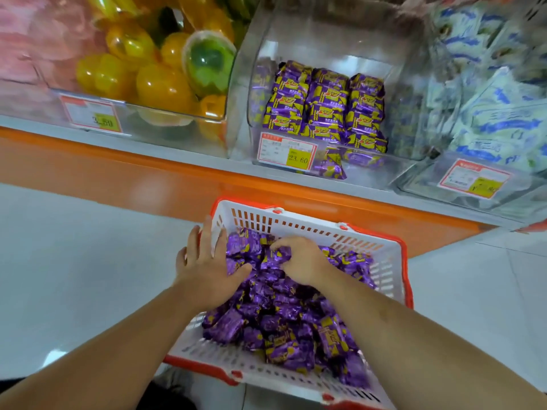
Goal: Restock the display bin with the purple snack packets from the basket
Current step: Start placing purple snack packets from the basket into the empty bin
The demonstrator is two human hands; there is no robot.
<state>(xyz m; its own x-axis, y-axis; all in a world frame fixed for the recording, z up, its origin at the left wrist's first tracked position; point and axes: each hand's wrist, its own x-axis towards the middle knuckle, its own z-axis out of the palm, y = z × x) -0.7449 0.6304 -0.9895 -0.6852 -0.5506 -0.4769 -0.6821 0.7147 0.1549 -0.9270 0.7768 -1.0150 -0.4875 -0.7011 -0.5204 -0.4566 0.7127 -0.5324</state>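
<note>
— On the floor below the shelf, that white slotted plastic basket with the red rim: why is it set right there?

— I'd guess so each handful has only a short lift to the clear display bin straight above. The bin holds 3 neat columns of packets, with a lot of room over them, so the restocking looks far from finished.

— And the hands?

— Both are down in the heap of purple snack packets. The left hand lies flat, fingers spread and straight, pressing along the pile at the basket's left wall, like a scoop or a fence. The right hand has its fingers curled down into the packets, gathering a bunch; how many it has, I can't tell.

— What are they like to handle?

— Small pillow-shaped pouches, glossy crinkled foil, purple with yellow patches. Slippery, I'd think, hence 2 hands working together.

— The neighbours?

— Yellow and green fruit jelly cups to the left, pale blue-printed bags to the right, and a price tag on the bin's front.
</note>
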